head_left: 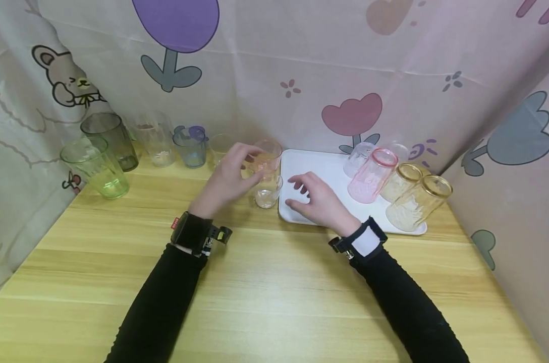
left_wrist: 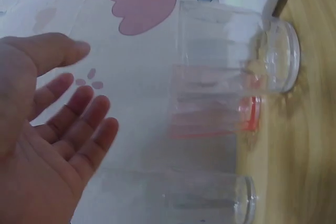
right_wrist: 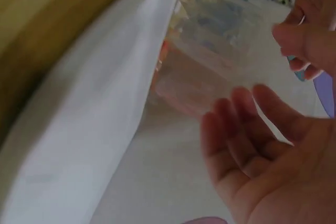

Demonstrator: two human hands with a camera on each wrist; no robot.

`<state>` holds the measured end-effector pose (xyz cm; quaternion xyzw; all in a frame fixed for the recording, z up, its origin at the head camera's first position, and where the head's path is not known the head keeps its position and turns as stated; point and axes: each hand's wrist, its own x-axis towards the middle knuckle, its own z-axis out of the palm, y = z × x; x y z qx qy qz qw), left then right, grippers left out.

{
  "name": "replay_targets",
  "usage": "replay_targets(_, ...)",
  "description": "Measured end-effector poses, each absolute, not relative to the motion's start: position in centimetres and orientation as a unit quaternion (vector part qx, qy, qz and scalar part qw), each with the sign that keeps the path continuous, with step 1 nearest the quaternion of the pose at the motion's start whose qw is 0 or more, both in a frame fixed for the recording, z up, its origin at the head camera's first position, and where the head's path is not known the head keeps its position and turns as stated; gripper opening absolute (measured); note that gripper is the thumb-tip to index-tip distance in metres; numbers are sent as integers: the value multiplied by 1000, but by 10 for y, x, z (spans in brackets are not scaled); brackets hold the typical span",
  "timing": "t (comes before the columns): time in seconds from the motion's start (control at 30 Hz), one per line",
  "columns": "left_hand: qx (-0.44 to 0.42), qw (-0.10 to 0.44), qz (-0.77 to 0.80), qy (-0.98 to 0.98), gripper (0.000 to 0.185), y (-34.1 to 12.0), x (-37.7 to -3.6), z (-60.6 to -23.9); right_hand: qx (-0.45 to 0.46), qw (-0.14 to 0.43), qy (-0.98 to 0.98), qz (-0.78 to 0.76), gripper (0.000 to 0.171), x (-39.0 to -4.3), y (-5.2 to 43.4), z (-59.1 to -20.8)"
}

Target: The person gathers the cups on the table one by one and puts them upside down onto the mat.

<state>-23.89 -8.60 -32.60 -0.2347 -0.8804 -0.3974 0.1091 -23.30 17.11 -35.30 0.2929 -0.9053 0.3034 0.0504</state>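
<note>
My left hand (head_left: pixel 231 174) hovers with loosely bent fingers beside a clear glass (head_left: pixel 265 198) and a pinkish-orange glass (head_left: pixel 271 147) behind it. Nothing is in its grasp; the left wrist view shows the palm and spread fingers apart from the clear glass (left_wrist: pixel 223 40) and the pinkish glass (left_wrist: pixel 205 116). Over the left part of a white tray (head_left: pixel 297 161) is my right hand (head_left: pixel 322 201), fingers relaxed and holding nothing. In the right wrist view, the right hand (right_wrist: pixel 268 166) has the tray's edge (right_wrist: pixel 131 98) to its left.
Upside down on the tray's right side are a pink glass (head_left: pixel 372 176), two amber glasses (head_left: pixel 417 204) and clear ones behind. Left along the curtain (head_left: pixel 256 75) stand green (head_left: pixel 97 171), dark grey (head_left: pixel 113 141), clear (head_left: pixel 154 141) and blue (head_left: pixel 190 148) glasses, plus another clear glass (head_left: pixel 220 146).
</note>
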Motion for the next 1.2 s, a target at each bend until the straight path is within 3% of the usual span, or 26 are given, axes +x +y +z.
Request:
replay_targets(0.23,-182,7,-420,-889,99,-89,-246,-336,304,-49,-924,226,51,-229,163,-365)
replay_targets(0.4,-170,-39,-424,-889,112,-91,-253,-348,308,-77,-928,194,44,-229,161,-371)
replay_targets(0.8,-171,-90,-429,-883,102,-88,-257,-371,317,-82,-931,162,15,-230,159,-376)
replay_targets(1.2,-184,-70,-452,-870,91,-80,-259,-381,308,-83,-935,157,14,-232,158,-379)
